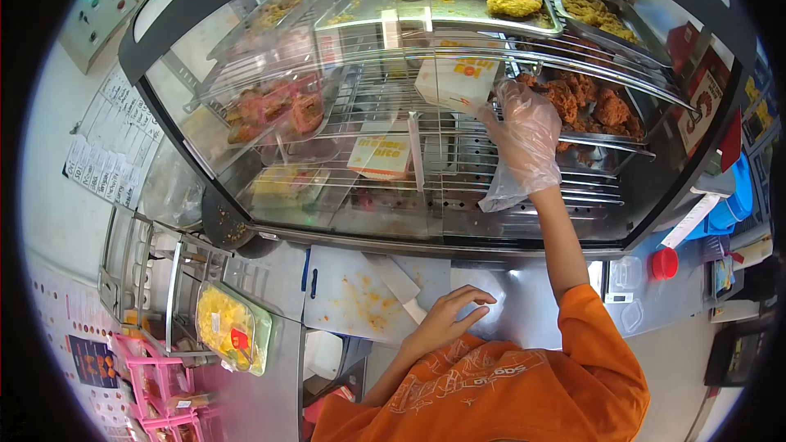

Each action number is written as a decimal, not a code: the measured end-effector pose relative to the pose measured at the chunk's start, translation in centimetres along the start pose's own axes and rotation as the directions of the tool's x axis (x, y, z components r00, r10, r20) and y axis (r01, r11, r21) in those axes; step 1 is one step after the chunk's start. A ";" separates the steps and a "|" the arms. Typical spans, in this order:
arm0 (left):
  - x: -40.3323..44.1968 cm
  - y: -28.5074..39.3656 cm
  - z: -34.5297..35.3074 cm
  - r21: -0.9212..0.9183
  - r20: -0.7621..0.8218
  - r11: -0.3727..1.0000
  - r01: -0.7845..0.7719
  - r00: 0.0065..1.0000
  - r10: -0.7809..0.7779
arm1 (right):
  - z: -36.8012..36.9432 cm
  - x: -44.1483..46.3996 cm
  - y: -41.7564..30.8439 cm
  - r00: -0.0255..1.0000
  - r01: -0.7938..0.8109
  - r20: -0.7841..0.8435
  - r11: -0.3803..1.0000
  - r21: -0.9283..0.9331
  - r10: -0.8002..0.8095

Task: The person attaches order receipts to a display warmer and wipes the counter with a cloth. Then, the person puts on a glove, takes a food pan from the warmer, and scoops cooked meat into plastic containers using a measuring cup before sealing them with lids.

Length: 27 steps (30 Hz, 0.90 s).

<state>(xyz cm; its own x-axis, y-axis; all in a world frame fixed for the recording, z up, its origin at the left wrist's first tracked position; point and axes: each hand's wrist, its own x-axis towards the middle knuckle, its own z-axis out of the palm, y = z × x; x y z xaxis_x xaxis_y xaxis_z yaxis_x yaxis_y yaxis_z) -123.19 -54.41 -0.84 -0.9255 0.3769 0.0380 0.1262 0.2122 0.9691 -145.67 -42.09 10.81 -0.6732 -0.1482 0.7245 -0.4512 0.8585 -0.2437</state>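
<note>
The right hand [524,127], in a thin see-through glove, is up inside the glass food case [360,241]. The white-and-yellow paper box [458,80] is just to the left of its grip, right by the fingertips. The box looks wider from side to side than it is tall, and it tips down a bit toward the hand. The crinkly glove hides part of the grip. The fingers are bent, but I can't tell if they pinch the box or only touch it.

The brown fried chicken [610,106] is on the other side, just to the right of the same grip. Its metal tray [602,142] has its front edge going mostly side to side, with the right end a little lower.

The right hand is much nearer to the box and the chicken. The left hand [450,313] is outside the case, low down over the desk [524,295]. Its grip is loose and spread, with nothing in it. It is near the handle of the knife [395,277] on the white cutting board [332,278]. A second paper box [381,157] is lower and farther left in the case.
</note>
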 end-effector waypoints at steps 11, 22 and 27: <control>1.7 0.2 0.4 -0.124 0.026 0.992 -0.019 0.999 0.022 | 0.6 -0.1 0.7 0.995 0.070 0.055 0.984 0.163 -0.080; 7.7 3.1 -1.1 -0.916 -0.234 0.373 -0.144 0.950 -0.208 | -4.3 -1.8 -0.8 0.983 0.180 -0.106 0.925 0.334 -0.153; 11.9 7.3 -3.7 -0.972 -0.181 0.182 -0.149 0.968 -0.175 | -7.2 -3.6 -1.5 0.979 0.202 -0.106 0.917 0.344 -0.176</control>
<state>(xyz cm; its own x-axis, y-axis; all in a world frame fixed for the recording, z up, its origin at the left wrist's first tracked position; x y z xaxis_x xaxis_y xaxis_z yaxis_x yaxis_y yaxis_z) -134.62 -51.69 7.62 -0.9824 0.1644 -0.0885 -0.1864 -0.8937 0.4082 -138.33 -39.33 13.16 -0.5176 -0.2438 0.8202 -0.7513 0.5883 -0.2992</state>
